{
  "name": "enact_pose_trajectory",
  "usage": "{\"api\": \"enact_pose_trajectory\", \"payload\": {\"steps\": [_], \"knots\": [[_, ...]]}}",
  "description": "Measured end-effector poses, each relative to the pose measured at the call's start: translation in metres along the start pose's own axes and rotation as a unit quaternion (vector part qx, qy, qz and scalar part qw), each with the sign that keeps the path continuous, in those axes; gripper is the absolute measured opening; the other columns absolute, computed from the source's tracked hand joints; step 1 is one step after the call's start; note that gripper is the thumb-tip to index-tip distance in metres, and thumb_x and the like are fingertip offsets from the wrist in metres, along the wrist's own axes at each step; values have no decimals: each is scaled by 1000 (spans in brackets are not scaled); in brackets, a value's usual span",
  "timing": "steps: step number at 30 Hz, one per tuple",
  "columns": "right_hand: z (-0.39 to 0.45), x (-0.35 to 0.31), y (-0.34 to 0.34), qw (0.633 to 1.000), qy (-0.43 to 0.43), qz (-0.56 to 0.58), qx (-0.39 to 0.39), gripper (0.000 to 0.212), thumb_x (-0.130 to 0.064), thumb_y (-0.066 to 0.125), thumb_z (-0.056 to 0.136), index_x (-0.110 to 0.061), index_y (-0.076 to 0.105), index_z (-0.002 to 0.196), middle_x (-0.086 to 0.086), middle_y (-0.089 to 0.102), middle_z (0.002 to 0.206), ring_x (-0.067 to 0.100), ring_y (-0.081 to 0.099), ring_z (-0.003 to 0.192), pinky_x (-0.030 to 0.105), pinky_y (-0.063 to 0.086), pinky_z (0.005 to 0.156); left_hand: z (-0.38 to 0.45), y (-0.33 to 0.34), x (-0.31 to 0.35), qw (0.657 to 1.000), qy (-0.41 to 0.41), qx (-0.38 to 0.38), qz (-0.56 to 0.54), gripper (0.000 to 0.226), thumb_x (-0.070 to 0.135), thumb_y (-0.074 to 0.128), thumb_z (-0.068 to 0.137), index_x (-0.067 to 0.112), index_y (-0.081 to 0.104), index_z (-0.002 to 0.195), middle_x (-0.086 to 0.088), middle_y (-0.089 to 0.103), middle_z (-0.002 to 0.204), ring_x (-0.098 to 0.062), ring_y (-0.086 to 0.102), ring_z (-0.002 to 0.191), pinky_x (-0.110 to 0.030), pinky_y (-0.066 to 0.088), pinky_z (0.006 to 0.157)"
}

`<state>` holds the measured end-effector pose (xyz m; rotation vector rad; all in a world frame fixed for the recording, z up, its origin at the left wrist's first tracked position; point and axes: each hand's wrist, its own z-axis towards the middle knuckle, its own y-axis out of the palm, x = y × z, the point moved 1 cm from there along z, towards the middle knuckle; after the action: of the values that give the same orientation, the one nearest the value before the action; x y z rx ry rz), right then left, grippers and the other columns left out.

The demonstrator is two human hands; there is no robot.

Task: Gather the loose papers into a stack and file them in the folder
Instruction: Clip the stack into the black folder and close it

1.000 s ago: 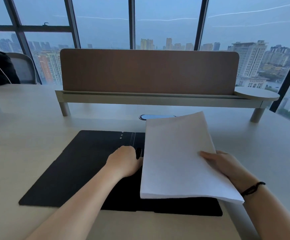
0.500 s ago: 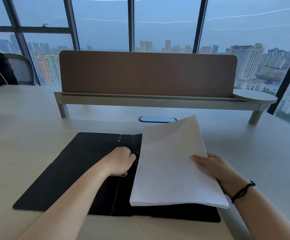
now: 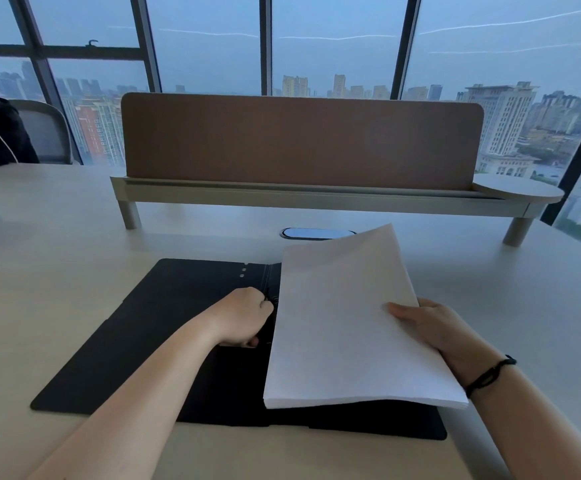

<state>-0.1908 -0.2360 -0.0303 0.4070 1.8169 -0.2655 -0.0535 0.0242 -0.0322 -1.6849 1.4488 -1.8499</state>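
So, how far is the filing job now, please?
Gathering looks done: the white paper stack is one squared bundle, and no loose sheets show on the pale desk. In hand: the right hand holds the stack tilted over the open black folder, while the left hand works at the clip on its spine. Left: seat the stack, clamp it and close the folder.

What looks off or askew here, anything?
Nothing damaged or spilled. The paper stack is tilted: the right hand holds its right edge raised over the right half of the open black folder, not lying flat. The left hand sits closed at the folder's spine clip. That looks like filing in progress, not a fault.
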Motion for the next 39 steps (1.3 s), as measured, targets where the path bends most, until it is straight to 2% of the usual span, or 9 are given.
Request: {"api": "enact_pose_trajectory", "payload": {"steps": [7,11,14,18,22,28,33,36,39], "knots": [[4,4,4,999,-1,-39,11,22,-9,64,94,8,68,107,24,77,96,30,72,62,35,62,57,0,0,-1,1000,3,-10,-18,25,20,35,97,10,39,75,-7,50,48,-18,56,44,-17,32,38],[5,5,10,998,-8,-55,15,18,-9,64,94,6,69,103,17,77,84,29,72,61,35,62,59,1,1,0,999,24,-2,25,31,24,39,95,8,47,70,-12,61,57,-19,49,41,-19,36,41],[7,6,14,995,-24,-91,20,22,-13,64,94,3,70,108,22,77,100,36,73,79,45,60,77,2,4,-1,999,30,5,41,38,25,44,92,10,40,57,-8,50,49,-22,44,41,-21,35,45],[7,6,18,992,-69,-90,63,14,-13,65,94,-6,69,105,13,75,90,24,71,64,28,56,54,0,10,6,994,36,36,96,47,27,51,91,16,24,54,3,28,48,-16,24,44,-25,20,40],[9,12,15,980,-99,-139,104,21,-2,57,93,-14,70,103,8,76,89,31,72,75,32,54,63,0,14,7,992,43,55,103,47,25,51,90,16,21,56,3,25,50,-16,18,47,-28,15,41],[15,18,13,973,-106,-173,114,24,3,53,88,-3,74,98,27,75,97,26,64,71,34,46,67,2,12,3,994,33,52,91,44,29,51,91,15,24,60,0,26,55,-17,20,49,-28,17,45],[21,21,10,962,-121,-215,119,19,-4,57,87,5,69,98,30,71,88,23,59,65,32,41,62,0,14,4,993,35,55,97,43,29,52,90,16,25,60,-1,28,56,-19,22,52,-30,20,48],[20,20,10,938,-149,-285,130,17,-19,61,86,-6,71,87,19,74,80,33,68,67,30,43,58,-3,17,7,991,32,76,109,41,28,53,91,15,28,61,2,34,52,-18,25,48,-27,20,43],[14,19,10,898,-150,-391,131,12,-33,61,88,-24,69,88,-4,73,75,21,67,70,29,44,56,-6,20,7,989,35,97,107,30,28,52,90,12,41,66,3,59,57,-18,44,48,-24,31,44]]}}
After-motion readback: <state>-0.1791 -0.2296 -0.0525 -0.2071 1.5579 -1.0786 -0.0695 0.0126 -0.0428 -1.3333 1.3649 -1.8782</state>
